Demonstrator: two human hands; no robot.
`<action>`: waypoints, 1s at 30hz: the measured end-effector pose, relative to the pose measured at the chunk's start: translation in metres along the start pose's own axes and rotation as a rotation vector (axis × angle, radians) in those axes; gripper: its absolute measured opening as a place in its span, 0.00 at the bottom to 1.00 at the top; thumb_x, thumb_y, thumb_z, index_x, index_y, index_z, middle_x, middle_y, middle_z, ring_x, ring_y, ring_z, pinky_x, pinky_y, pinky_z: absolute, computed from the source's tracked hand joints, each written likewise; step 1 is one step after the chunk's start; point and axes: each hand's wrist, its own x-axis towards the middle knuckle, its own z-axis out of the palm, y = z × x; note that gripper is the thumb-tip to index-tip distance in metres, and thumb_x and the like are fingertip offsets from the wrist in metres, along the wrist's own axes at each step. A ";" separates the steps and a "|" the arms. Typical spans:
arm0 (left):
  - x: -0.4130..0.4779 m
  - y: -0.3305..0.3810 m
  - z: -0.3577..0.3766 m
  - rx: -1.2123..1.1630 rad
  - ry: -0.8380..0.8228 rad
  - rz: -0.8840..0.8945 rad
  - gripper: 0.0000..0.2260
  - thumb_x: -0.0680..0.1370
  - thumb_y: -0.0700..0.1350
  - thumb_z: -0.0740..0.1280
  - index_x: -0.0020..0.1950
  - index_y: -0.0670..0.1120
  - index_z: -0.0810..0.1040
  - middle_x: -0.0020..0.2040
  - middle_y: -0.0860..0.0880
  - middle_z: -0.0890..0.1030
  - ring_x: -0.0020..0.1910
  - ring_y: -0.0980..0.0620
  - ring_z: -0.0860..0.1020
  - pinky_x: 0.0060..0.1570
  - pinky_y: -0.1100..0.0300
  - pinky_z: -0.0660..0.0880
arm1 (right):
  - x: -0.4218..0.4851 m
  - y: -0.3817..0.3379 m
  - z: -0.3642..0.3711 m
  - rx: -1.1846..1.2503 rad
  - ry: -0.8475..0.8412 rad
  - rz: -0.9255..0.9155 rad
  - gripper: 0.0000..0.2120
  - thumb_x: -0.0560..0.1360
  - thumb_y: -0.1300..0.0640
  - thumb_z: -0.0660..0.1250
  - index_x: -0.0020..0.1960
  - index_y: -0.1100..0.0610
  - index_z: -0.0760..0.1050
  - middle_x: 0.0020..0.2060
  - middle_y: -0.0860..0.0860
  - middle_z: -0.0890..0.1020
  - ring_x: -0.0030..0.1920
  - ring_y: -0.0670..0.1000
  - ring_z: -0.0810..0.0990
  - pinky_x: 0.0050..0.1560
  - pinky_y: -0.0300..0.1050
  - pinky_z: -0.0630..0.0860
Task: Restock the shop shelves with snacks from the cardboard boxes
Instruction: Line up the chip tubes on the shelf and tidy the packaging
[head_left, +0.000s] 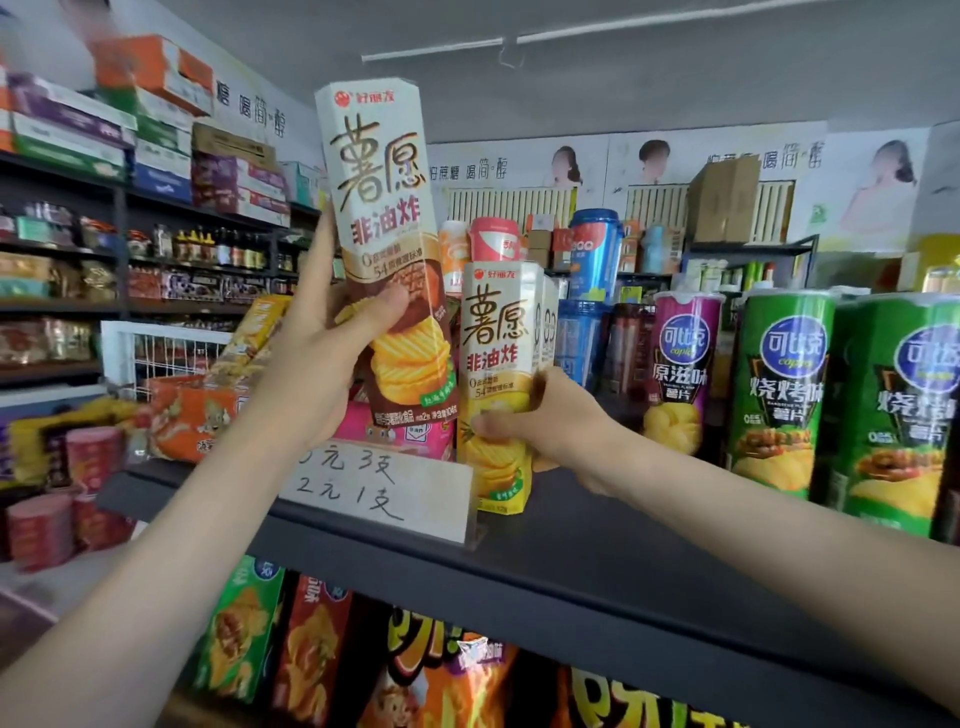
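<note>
My left hand (317, 358) grips a tall white-and-brown chip box (382, 208) and holds it up, tilted slightly, above the dark top shelf (597, 540). My right hand (540, 421) grips the lower part of a white-and-yellow chip box (496, 332) that stands upright at the shelf's front edge. More boxes of the same kind stand right behind the yellow one. No cardboard box with stock is in view.
Green chip cans (779, 389) and a purple can (680, 364) stand on the shelf to the right. A handwritten price label (384, 493) hangs on the shelf front. Pink and orange snack packs (192, 415) lie at left. Chip bags (457, 675) fill the shelf below.
</note>
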 end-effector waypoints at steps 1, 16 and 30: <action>-0.001 0.000 -0.001 0.000 0.002 -0.004 0.38 0.70 0.42 0.69 0.77 0.59 0.58 0.65 0.53 0.77 0.62 0.56 0.77 0.54 0.59 0.77 | -0.001 -0.001 0.002 -0.015 0.017 -0.010 0.30 0.65 0.56 0.80 0.60 0.55 0.68 0.52 0.50 0.82 0.49 0.49 0.83 0.41 0.43 0.82; -0.010 0.011 0.026 -0.032 -0.020 -0.033 0.38 0.69 0.42 0.69 0.76 0.60 0.60 0.62 0.53 0.78 0.59 0.57 0.79 0.51 0.60 0.78 | -0.016 0.001 -0.008 -0.068 -0.022 -0.085 0.31 0.69 0.54 0.77 0.66 0.54 0.66 0.52 0.44 0.78 0.46 0.40 0.77 0.29 0.28 0.73; -0.035 -0.002 0.103 0.078 -0.222 -0.077 0.35 0.67 0.57 0.74 0.67 0.76 0.61 0.69 0.60 0.72 0.69 0.55 0.70 0.66 0.44 0.70 | -0.064 -0.041 -0.091 0.149 -0.119 -0.365 0.27 0.71 0.48 0.73 0.66 0.56 0.70 0.59 0.55 0.79 0.55 0.50 0.82 0.50 0.45 0.80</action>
